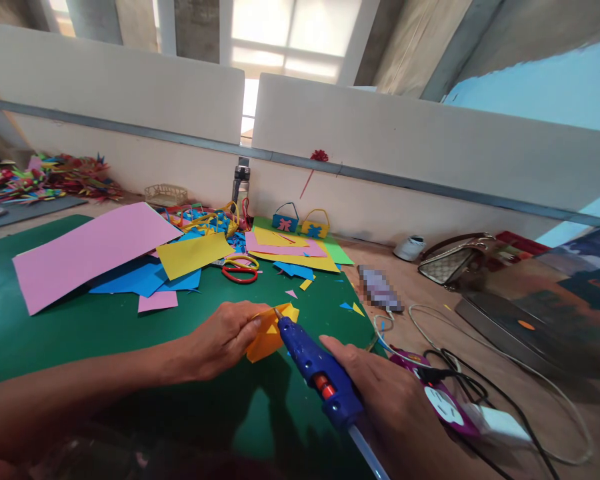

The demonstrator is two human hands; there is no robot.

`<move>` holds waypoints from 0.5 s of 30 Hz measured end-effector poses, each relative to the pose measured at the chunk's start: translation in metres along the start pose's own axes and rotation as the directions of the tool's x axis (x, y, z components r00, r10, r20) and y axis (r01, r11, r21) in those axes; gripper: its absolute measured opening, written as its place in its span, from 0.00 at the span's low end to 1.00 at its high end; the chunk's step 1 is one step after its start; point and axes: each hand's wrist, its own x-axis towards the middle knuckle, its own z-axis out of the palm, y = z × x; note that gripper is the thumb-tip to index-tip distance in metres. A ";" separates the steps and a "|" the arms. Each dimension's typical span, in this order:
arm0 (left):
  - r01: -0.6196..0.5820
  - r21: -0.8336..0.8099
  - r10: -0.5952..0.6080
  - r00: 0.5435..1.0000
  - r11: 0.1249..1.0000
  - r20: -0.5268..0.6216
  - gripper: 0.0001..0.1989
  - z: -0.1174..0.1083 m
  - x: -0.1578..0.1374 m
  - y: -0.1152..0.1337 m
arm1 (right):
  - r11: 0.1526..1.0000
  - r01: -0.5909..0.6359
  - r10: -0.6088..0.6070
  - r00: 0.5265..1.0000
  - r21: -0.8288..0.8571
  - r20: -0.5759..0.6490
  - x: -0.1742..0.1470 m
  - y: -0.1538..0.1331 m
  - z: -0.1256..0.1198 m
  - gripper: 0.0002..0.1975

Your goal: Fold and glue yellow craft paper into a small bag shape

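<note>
My left hand (225,340) pinches a folded yellow paper piece (265,347) above the green mat (190,420). In my right hand (385,393) is a blue hot glue gun (315,367), with a clear glue stick (367,453) coming out of its back. The nozzle meets the upper edge of the folded paper, close to my left fingertips. Beyond my hands lie red-and-yellow-handled scissors (240,270), a yellow sheet (195,255) and a large pink sheet (100,253). Two small paper bags, one blue (285,222) and one yellow (315,229), stand at the back.
To the right are a phone (380,289) on a cable, a purple power strip (440,393) with plugs and cords, a grey case (510,333) and a handbag (455,260). A bottle (241,183) stands by the white partition (180,153). Colourful scraps (55,177) pile up far left.
</note>
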 end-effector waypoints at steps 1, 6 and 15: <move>-0.007 0.018 0.007 1.000 1.000 -0.001 0.20 0.000 0.000 0.000 | 1.000 -0.007 0.007 1.000 -0.002 -0.003 -0.001 0.001 0.001 0.19; -0.034 0.118 0.037 0.999 0.992 -0.029 0.19 0.001 0.000 -0.004 | 1.000 -0.020 0.020 0.999 -0.008 0.032 -0.009 0.004 0.003 0.20; 0.045 0.123 -0.026 0.987 0.991 -0.158 0.19 -0.008 0.004 -0.017 | 0.876 -0.310 0.337 0.942 -0.369 0.008 -0.009 0.044 0.003 0.21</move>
